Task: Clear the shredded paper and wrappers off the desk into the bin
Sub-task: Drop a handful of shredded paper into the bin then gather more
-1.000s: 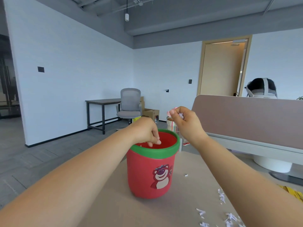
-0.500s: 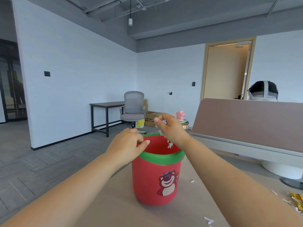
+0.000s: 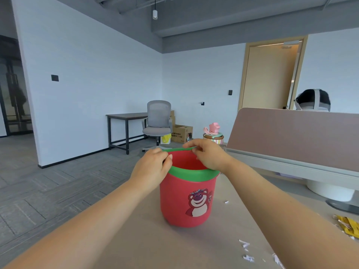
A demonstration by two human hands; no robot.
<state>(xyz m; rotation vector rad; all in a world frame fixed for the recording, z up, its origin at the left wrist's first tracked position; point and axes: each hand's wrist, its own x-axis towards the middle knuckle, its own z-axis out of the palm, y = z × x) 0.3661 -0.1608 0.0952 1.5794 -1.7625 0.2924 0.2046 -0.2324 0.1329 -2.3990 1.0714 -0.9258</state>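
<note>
Bin (image 3: 186, 202), one, upright near desk (image 3: 136, 239) left edge; near rim gripped by left hand (image 3: 153, 169); right hand (image 3: 208, 155) curled over far rim, hold indiscernible. At least five shreds (image 3: 245, 244), one wrapper (image 3: 347, 224) rightward; bare desktop in front.

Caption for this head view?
Left hand and right hand hold green-rimmed red plastic bin; white paper shreds litter beige desk.

Bright, even, cool daylight throughout; source unseen. Soft faint shadow on desk (image 3: 174, 249) around bin (image 3: 186, 202) base. Warm strip glow atop doorway (image 3: 272, 78). Wide-angle bowing of wall (image 3: 97, 84) lines toward edges. Stretching, slight softness in forearms (image 3: 87, 220) near bottom corners. Smearing, low detail on paper scraps (image 3: 245, 244).
</note>
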